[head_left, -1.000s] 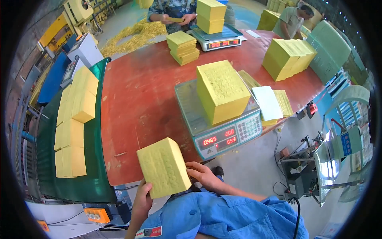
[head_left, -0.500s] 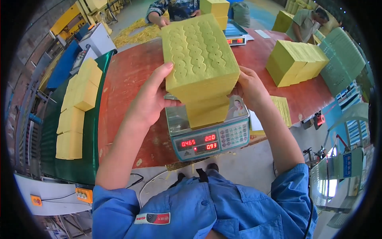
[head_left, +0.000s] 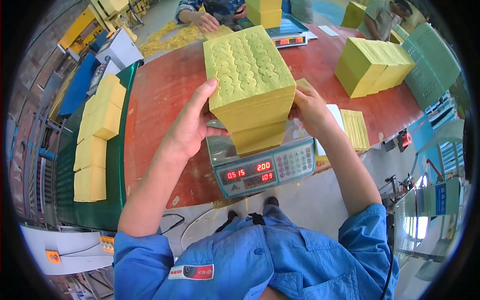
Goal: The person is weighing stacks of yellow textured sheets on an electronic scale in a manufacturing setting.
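Note:
A thick stack of yellow paper (head_left: 250, 67), its top punched with rows of scalloped marks, is held between my two hands. My left hand (head_left: 190, 122) grips its left side, thumb at the top edge and fingers lower down. My right hand (head_left: 311, 109) closes on the right side, its fingers partly hidden behind the paper. Directly below, a lower yellow block (head_left: 257, 139) rests on the pan of a teal-edged digital scale (head_left: 270, 170) with lit red digits. Whether the upper stack touches the lower block cannot be made out.
Several yellow paper stacks stand on the green belt (head_left: 65, 172) at left and the red table (head_left: 165, 95) at right (head_left: 372, 67). Loose yellow sheets (head_left: 355, 129) lie beside the scale. Across the table, a co-worker's hand (head_left: 205, 21) is near a second scale (head_left: 290, 41).
The held stack's top appears slightly lower and tilted a little differently, with both hands still on it. The scale's red digits have changed. Opposite, the co-worker's hand now reaches over some yellow paper.

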`<act>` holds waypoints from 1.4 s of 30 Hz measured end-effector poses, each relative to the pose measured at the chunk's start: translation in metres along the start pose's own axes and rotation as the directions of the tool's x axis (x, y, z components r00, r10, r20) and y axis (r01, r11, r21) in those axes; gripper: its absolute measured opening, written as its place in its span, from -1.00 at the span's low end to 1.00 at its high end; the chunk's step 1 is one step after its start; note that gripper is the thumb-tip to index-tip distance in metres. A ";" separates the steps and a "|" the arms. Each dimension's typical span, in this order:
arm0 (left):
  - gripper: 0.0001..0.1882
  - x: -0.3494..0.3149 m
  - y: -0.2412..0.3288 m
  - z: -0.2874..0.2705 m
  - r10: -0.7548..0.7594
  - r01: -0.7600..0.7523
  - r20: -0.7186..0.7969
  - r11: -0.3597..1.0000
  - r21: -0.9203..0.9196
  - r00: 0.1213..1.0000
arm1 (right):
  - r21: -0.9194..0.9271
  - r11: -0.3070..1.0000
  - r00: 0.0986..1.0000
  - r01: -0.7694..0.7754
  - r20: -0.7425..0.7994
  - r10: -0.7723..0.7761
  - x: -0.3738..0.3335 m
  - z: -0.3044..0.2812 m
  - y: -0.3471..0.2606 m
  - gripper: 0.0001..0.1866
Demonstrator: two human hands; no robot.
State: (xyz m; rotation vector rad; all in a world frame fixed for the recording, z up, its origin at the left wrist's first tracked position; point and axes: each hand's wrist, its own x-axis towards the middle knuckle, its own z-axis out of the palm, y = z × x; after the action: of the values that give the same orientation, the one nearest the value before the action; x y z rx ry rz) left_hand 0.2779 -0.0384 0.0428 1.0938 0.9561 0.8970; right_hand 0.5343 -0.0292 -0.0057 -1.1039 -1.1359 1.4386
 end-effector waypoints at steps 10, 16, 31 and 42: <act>-0.21 -0.004 -0.007 -0.004 0.021 -0.023 0.013 0.989 0.147 1.000 | -0.038 0.998 0.994 0.040 -0.096 -0.043 -0.008 0.008 0.007 -0.62; -0.17 -0.001 -0.013 -0.009 0.011 -0.003 -0.030 0.968 0.250 1.000 | -0.134 0.984 0.985 0.118 -0.110 -0.133 -0.003 0.005 0.019 -0.59; -0.39 0.056 -0.105 0.029 0.335 -0.439 -0.405 0.877 -0.196 0.850 | 0.219 0.972 0.994 0.080 -0.091 -0.061 0.039 0.028 0.045 -0.27; -0.35 0.057 -0.093 0.037 0.326 -0.442 -0.447 0.878 -0.183 0.833 | 0.309 0.945 0.994 0.108 -0.061 -0.093 0.063 0.015 0.064 -0.43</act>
State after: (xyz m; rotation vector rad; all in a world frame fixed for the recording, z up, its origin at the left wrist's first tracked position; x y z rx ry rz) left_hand 0.3420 -0.0173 -0.0510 0.8824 0.9134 1.5974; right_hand 0.5025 0.0245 -0.0722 -0.8397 -0.8816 1.4460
